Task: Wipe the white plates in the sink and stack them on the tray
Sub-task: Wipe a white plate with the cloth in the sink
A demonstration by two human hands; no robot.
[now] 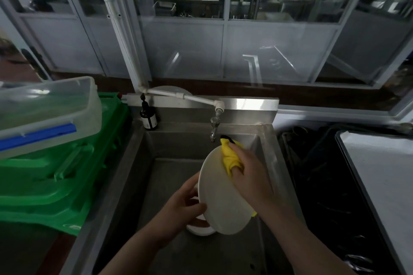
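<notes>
From the head camera, a steel sink (156,163) fills the middle, and a white plate (221,196) is held tilted above its basin, at about 6 o'clock from the tap (214,127). The left hand (178,205) grips the plate's lower left rim, thumb on the near face and fingers curled behind it. The right hand (250,172) presses a bunched yellow cloth (231,158) against the plate's upper right part, fingers curled round the cloth (a dark edge of it shows at the top). Beneath the held plate, at its 7 o'clock, part of another white plate (200,231) lies in the basin. A dark bottle (149,118) stands on the sink's back ledge at 10 o'clock. At 9 o'clock green crates (55,174) carry a clear lidded box (47,109). At 3 o'clock lies a dark-rimmed tray (348,163)
</notes>
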